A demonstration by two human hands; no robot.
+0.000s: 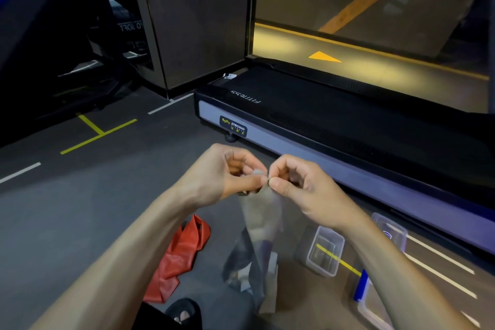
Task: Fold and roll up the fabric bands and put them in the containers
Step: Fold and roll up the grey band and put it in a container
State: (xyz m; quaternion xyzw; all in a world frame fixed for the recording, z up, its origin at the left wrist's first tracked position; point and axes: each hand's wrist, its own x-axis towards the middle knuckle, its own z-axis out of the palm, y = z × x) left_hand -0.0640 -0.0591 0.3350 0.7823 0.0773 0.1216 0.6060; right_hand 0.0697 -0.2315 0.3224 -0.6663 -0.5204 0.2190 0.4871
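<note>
A thin grey, half-transparent fabric band (261,222) hangs down from my two hands to the floor. My left hand (230,174) and my right hand (297,185) meet at its top edge, and each pinches it between thumb and fingers. The band's lower end lies crumpled on the floor near my foot. A red band (179,257) lies bunched on the floor to the left. A clear plastic container (325,250) stands open on the floor under my right forearm, with a second one (389,230) behind it.
A treadmill (321,120) runs across the floor just beyond my hands. A clear lid or box with a blue clip (364,292) lies at the lower right. Yellow and white tape lines mark the grey floor (67,209). My sandalled foot (183,312) shows at the bottom.
</note>
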